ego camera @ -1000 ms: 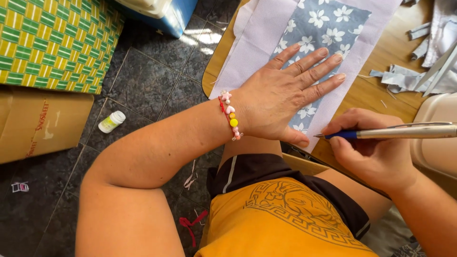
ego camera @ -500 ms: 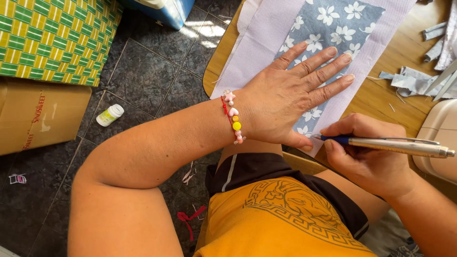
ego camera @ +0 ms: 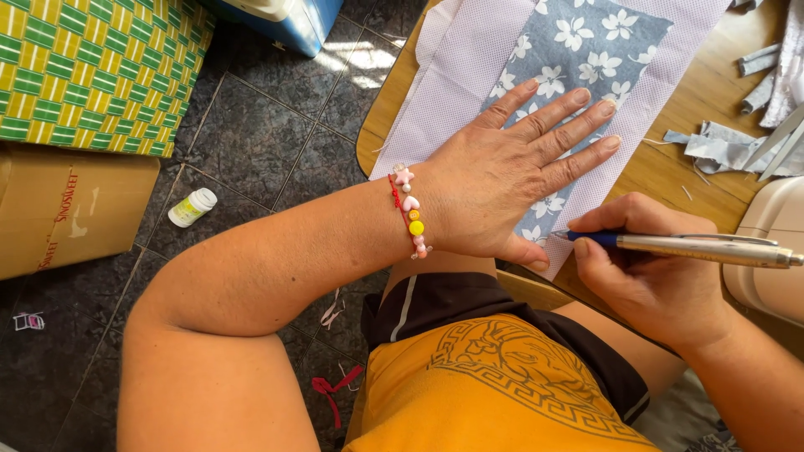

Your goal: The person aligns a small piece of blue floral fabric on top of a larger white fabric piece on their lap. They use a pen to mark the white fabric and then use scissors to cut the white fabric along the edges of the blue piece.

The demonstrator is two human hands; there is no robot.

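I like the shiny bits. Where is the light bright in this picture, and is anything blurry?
Head view: sunlight glares on the dark floor tiles beside the blue box; the silver pen in the right hand gleams; the left hand and flowered fabric look sharp.

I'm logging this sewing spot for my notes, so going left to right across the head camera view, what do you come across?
Cardboard box → small white bottle → beaded bracelet → left hand flat on the flowered grey fabric → right hand holding a silver pen → white sewing machine at the right edge.
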